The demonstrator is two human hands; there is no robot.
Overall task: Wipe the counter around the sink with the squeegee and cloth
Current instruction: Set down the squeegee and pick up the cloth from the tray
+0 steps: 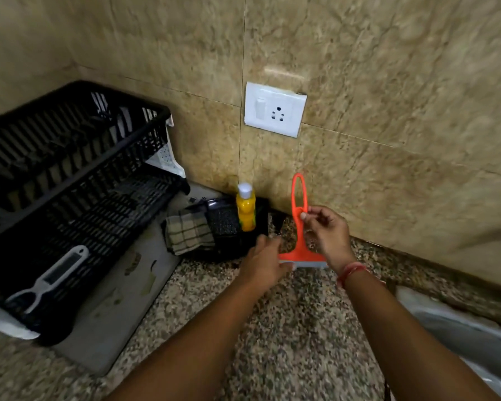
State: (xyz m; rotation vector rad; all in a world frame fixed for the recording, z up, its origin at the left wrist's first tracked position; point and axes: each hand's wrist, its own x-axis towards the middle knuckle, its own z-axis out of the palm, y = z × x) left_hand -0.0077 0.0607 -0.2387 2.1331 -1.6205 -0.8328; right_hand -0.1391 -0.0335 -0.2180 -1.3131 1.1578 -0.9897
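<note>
An orange squeegee (299,227) stands upright near the wall, blade down on the speckled granite counter (287,328). My right hand (327,233) pinches its looped handle between thumb and fingers. My left hand (265,266) reaches forward beside the blade's left end, fingers loosely curled, holding nothing that I can see. A checked cloth (187,231) lies folded on a black tray to the left. The steel sink (472,342) shows at the lower right.
A black dish rack (70,180) fills the left, with a white peeler (52,280) in its lower tier, on a grey mat (113,314). A yellow soap bottle (245,208) stands by the cloth. A white wall socket (274,110) is above.
</note>
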